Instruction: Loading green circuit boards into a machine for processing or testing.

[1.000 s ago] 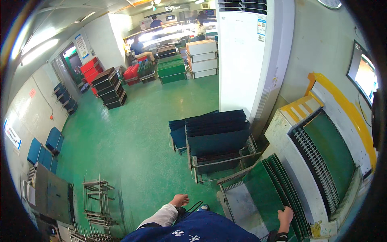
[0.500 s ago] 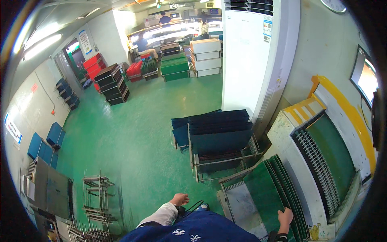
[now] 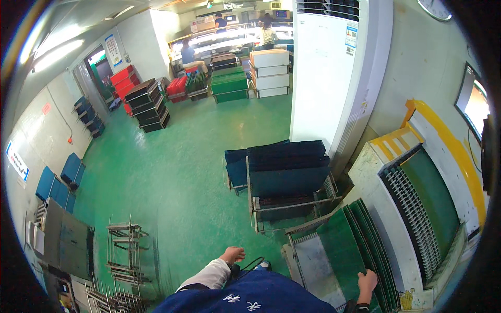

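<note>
Green boards (image 3: 339,242): at least four, standing on edge and packed too tight for me to give an exact count.
Rack (image 3: 312,225): one holding those boards, lower right, with a pale surface showing to the left of them.
Right hand (image 3: 367,281): one, touching the near upper edge of the boards, fingers curled; can't tell if it's actually pinching any.
Left hand (image 3: 233,254): one, out over the green floor (image 3: 198,198), fingers bent in, nothing visible in it; can't really tell if it's fully closed.
Machine (image 3: 365,172): one, white with yellow tape, right beside the rack. One green sheet (image 3: 430,185) sits on its sloping face, next to a bank of rollers (image 3: 409,214).
Dark blue boards (image 3: 289,182): two batches, just past the green lot, way too many to count.
Air conditioner (image 3: 321,78): one, tall and white, behind the blue ones.
White stack (image 3: 270,75): one, three tiers, far back.
People (image 3: 189,55): three, over by the bright benches.
Wall stuff: one clock (image 3: 436,8), one screen (image 3: 475,96).
</note>
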Demonstrator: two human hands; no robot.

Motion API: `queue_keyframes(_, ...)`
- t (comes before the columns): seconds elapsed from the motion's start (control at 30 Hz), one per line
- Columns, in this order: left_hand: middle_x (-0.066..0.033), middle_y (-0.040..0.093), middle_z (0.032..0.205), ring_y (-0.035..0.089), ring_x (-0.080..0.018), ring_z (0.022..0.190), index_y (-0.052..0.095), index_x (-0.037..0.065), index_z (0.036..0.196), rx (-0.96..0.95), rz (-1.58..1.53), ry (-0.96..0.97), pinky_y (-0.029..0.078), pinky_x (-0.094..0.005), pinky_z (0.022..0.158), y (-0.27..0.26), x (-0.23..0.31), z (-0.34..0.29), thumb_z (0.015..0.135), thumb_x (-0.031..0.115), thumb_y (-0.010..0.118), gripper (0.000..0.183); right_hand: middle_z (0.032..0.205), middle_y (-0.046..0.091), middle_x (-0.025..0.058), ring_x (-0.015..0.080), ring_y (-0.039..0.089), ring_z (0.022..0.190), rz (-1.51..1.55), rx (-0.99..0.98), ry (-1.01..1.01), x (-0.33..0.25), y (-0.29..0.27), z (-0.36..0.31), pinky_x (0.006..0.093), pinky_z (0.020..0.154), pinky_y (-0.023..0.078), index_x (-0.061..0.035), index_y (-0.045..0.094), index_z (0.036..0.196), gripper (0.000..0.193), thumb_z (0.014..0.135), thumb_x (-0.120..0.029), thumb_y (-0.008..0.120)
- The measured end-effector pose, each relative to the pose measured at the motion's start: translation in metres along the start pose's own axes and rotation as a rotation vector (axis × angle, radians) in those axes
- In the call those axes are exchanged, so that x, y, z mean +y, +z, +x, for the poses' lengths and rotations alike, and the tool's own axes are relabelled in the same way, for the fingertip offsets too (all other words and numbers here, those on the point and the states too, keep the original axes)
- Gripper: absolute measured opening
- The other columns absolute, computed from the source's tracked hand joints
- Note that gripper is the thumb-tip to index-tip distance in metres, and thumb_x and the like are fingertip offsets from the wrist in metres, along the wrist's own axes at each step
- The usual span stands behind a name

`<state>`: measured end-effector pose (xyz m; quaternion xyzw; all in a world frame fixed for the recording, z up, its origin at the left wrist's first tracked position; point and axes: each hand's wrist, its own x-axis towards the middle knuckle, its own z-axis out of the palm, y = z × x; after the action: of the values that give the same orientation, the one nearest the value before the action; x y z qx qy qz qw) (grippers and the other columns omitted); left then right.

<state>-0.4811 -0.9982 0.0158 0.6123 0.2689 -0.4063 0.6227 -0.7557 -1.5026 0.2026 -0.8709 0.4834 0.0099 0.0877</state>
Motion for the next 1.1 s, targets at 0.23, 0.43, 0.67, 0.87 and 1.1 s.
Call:
queue_keyframes(0.23,-0.0161,0.060,0.094,0.061,-0.0252,0.069,0.052,0.000,0.107,0.016,-0.010,0.013,0.049,-0.0339,0.053,0.001,0.009,-0.008,0.085,0.022,0.055,0.031,0.082,0.062,0.0162,0.0344,0.058,0.082,0.019,0.031,-0.067,-0.002,-0.016,-0.006,0.0433,0.071,0.045,-0.0016,0.064,0.084,0.032,0.064,-0.024,0.073)
queue_keyframes(0.43,-0.0154,0.061,0.091,0.060,-0.0239,0.066,0.052,0.000,0.105,-0.004,-0.021,0.023,0.048,-0.0342,0.051,0.003,0.003,-0.004,0.085,0.021,0.055,0.029,0.080,0.061,0.0168,0.0353,0.058,0.081,-0.014,0.163,-0.127,-0.004,-0.079,-0.010,0.0435,0.070,0.045,-0.0025,0.064,0.085,0.032,0.062,-0.023,0.073)
queue_keyframes(0.67,-0.0125,0.061,0.083,0.060,-0.0222,0.062,0.052,0.002,0.097,-0.060,-0.033,0.002,0.047,-0.0311,0.045,0.014,0.006,0.003,0.084,0.020,0.056,0.022,0.091,0.059,0.0160,0.0303,0.054,0.086,0.270,0.107,0.075,0.045,-0.159,-0.030,0.0415,0.078,0.043,0.0013,0.060,0.095,0.035,0.067,-0.016,0.069)
queue_keyframes(0.87,-0.0105,0.059,0.080,0.060,-0.0220,0.062,0.053,0.003,0.095,-0.078,-0.011,-0.022,0.047,-0.0299,0.045,0.017,0.012,0.014,0.084,0.021,0.056,0.022,0.105,0.056,0.0153,0.0238,0.052,0.094,1.146,0.260,0.255,0.122,-0.165,-0.043,0.0402,0.087,0.041,0.0044,0.051,0.111,0.040,0.078,-0.016,0.062)
queue_keyframes(1.1,-0.0102,0.058,0.081,0.060,-0.0217,0.063,0.053,0.003,0.097,-0.049,0.080,-0.025,0.047,-0.0300,0.045,0.029,0.022,0.016,0.084,0.021,0.056,0.022,0.107,0.058,0.0165,0.0232,0.056,0.090,1.387,0.383,0.156,0.161,-0.118,-0.050,0.0430,0.087,0.044,0.0030,0.049,0.116,0.035,0.087,-0.017,0.052)
